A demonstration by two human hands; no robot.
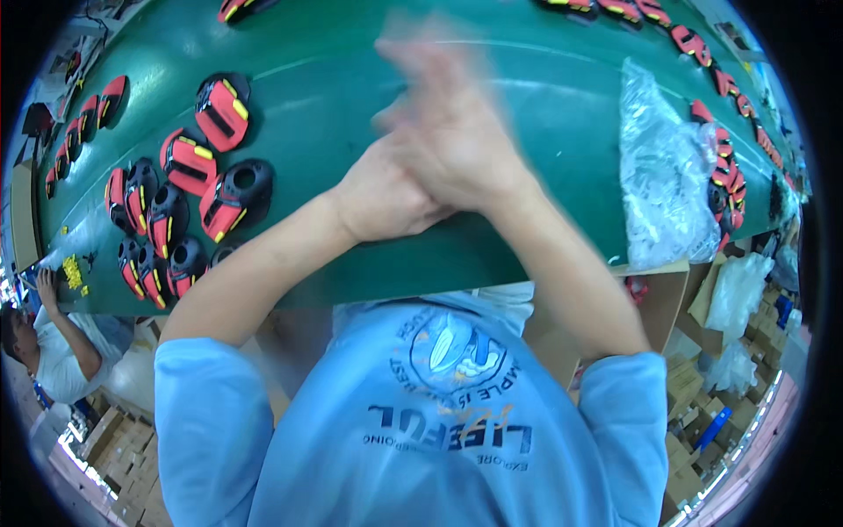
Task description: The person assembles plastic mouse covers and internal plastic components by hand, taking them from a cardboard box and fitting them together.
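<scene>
My left hand (384,195) and my right hand (458,147) are pressed together over the green table, above its near edge. The right hand lies over the left, its fingers stretched away from me and smeared by motion; nothing shows in it. The left hand's fingers are mostly hidden by the right. Left of my hands lies a group of red and black molded pieces (219,114) with yellow strips, some with a round black opening. A crumpled clear plastic bag (665,176) lies to the right of my right forearm.
More red and black pieces (727,180) line the right side and far edge, others (110,98) the far left. Small yellow parts (72,272) lie near another person (66,347) at the left end. Cardboard boxes (659,303) stand below the table's right side.
</scene>
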